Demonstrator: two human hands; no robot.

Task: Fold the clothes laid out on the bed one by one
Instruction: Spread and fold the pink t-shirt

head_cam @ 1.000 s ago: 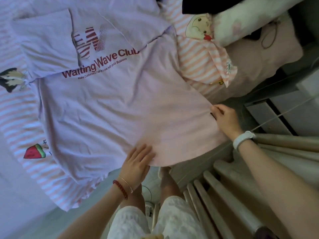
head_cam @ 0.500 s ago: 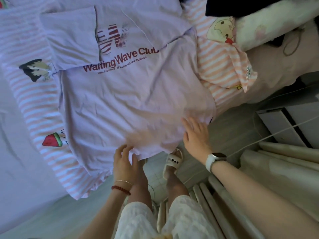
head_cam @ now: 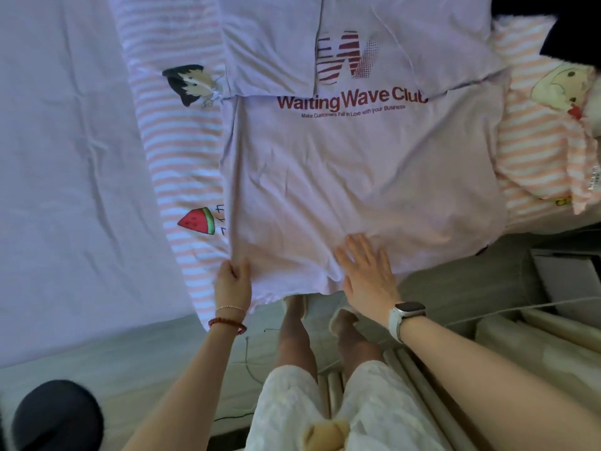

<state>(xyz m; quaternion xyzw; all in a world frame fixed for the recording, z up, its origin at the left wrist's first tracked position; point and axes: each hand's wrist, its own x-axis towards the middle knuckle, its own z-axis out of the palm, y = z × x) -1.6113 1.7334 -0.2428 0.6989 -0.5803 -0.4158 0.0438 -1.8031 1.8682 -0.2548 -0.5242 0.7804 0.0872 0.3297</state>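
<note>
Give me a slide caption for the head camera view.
Left hand pinches the T-shirt hem; right hand presses it flat.

Dim, soft lilac cast; wide-angle edge distortion

t-shirt (head_cam: 357, 177): pale lilac, dark red print
quilt (head_cam: 182, 151): pink/white stripes, red-green watermelon motif
bedsheet (head_cam: 65, 157): plain lilac
shorts (head_cam: 325, 411): white
bracelet (head_cam: 227, 322): red beads
watch (head_cam: 405, 315): white strap

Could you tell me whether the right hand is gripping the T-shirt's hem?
No, the right hand lies flat with straight fingers on the T-shirt.
</note>
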